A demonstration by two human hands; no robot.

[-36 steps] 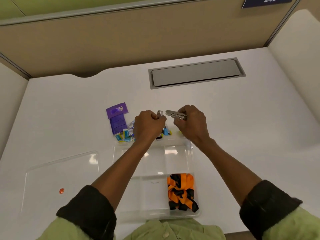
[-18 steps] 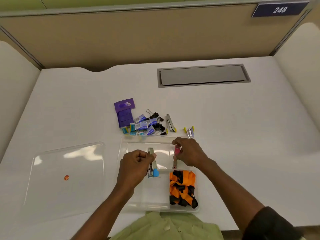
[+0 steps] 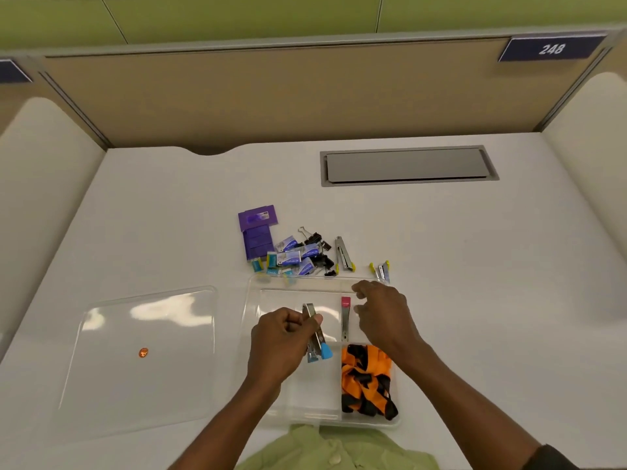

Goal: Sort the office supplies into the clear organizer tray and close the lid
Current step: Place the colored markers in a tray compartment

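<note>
The clear organizer tray (image 3: 258, 300) lies at the desk's near edge. My left hand (image 3: 281, 340) holds a blue-tipped metal stapler (image 3: 315, 337) over the tray's middle. My right hand (image 3: 383, 313) hovers open just right of a pink-tipped stapler (image 3: 345, 318) that lies in the tray. An orange and black lanyard (image 3: 366, 378) fills the near right compartment. Behind the tray lie purple staple boxes (image 3: 258, 235), small staple packets (image 3: 291, 257), black binder clips (image 3: 317, 242), a yellow-tipped stapler (image 3: 343, 254) and another small stapler (image 3: 381, 269). The clear lid (image 3: 142, 361) rests to the left.
A small orange sticker (image 3: 143, 352) marks the lid. A grey cable hatch (image 3: 409, 166) is set into the white desk at the back. Beige partition walls enclose the desk on three sides, with a plate reading 248 (image 3: 551, 49) at top right.
Both hands came from the pile back over the tray, each with a stapler. My right hand let go of the pink-tipped stapler, which now lies in the tray. The left still grips the blue-tipped one.
</note>
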